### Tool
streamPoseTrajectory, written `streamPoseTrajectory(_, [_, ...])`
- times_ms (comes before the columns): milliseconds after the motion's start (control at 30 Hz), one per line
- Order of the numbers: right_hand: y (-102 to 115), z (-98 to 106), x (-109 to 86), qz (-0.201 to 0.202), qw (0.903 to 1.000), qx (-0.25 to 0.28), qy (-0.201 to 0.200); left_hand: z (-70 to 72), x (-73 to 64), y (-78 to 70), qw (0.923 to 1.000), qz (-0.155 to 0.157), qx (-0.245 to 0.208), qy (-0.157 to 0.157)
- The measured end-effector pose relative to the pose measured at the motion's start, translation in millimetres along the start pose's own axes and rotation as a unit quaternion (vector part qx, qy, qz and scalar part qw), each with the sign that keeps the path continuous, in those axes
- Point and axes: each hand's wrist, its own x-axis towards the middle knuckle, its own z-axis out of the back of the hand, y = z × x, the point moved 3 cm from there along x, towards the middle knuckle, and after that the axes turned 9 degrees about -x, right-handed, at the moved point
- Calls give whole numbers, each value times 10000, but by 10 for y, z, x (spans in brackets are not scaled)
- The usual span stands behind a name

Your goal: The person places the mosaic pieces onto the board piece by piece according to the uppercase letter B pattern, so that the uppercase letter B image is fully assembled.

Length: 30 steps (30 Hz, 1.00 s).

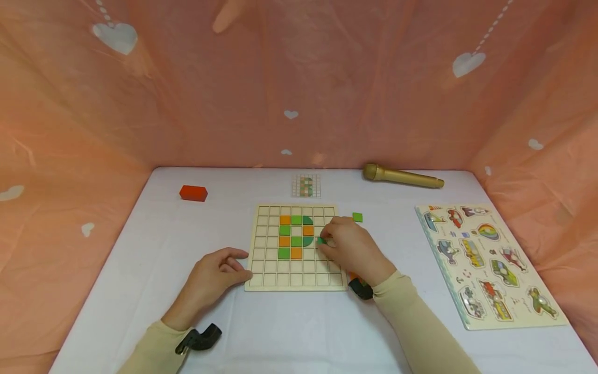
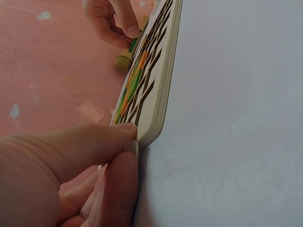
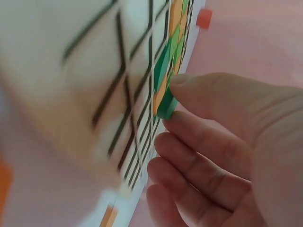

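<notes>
In the head view a wooden grid board (image 1: 268, 280) lies flat at the middle of the table. Orange, light green and dark green tiles (image 1: 296, 241) fill several of its cells; some dark green ones have a rounded side. My right hand (image 1: 352, 244) pinches a dark green tile (image 3: 165, 105) between thumb and index finger, just above the board's right half. Its other fingers are loosely bent. My left hand (image 1: 215, 272) touches the board's left edge near the front corner, thumb and index tips against it, as the left wrist view shows.
Behind the board lies a small pattern card (image 1: 306, 186). A red block (image 1: 193, 193) is at back left, a gold microphone (image 1: 404, 176) at back right. On the right is a picture puzzle board (image 1: 476, 280). A light green tile (image 1: 357, 217) lies beyond my right hand.
</notes>
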Motion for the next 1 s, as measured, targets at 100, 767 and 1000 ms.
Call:
streamPoseTrajectory(100, [110, -38, 1, 208, 9998, -70, -24, -4, 6, 2, 10000, -10, -39, 27])
streamPoseTrajectory(767, [314, -146, -11, 462, 9988, -170, -57, 12, -1, -2, 9999, -78, -39, 49])
streamPoseTrajectory(1000, [330, -138, -11, 462, 9985, -277, -88, 13, 8, -2, 10000, -44, -49, 58])
